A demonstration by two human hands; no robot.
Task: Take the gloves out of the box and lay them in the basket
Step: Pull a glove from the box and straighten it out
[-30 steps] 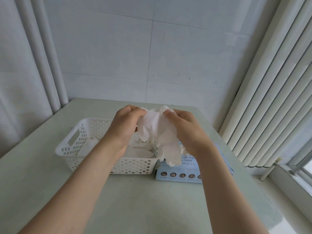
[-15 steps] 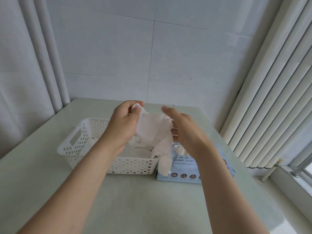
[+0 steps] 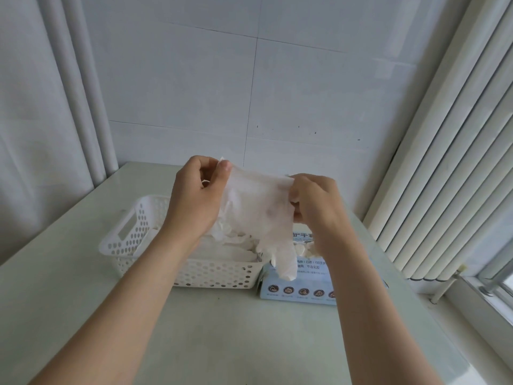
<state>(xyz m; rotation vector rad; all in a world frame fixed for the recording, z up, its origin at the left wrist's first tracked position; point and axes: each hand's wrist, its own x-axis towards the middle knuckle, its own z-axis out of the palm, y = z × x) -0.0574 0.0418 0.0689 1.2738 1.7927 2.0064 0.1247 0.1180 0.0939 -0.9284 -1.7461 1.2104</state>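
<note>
**Glove stretched between both hands above the basket**

The person holds one thin white glove (image 3: 258, 215) up over the tabletop (image 3: 236, 343). The left hand (image 3: 194, 198) pinches the cuff's corner at 10 o'clock between thumb and curled fingers. The right hand (image 3: 316, 207) pinches the opposite corner at 2 o'clock in the same way. The glove hangs flat between them, and its fingers dangle toward 6 o'clock in front of the box (image 3: 299, 293). The white basket (image 3: 125, 237) sits touching or just beside the box at its 9 o'clock, with a pile of gloves (image 3: 222, 254) already inside. More gloves poke out of the box's opening.

To do the step well, the person would probably keep both pinches light and level so the thin film stays spread. Carrying the glove toward 9 o'clock and lowering the dangling fingers in first should let the cuff follow flat onto the pile. If one corner is let go early, the glove may fold or cling to itself.

Half a second earlier only the left hand held the glove, while the right hand hovered beside it with straight fingers. Now the right hand has taken the cuff and the glove is pulled wider. A second earlier it was a crumpled bunch between both hands.
</note>
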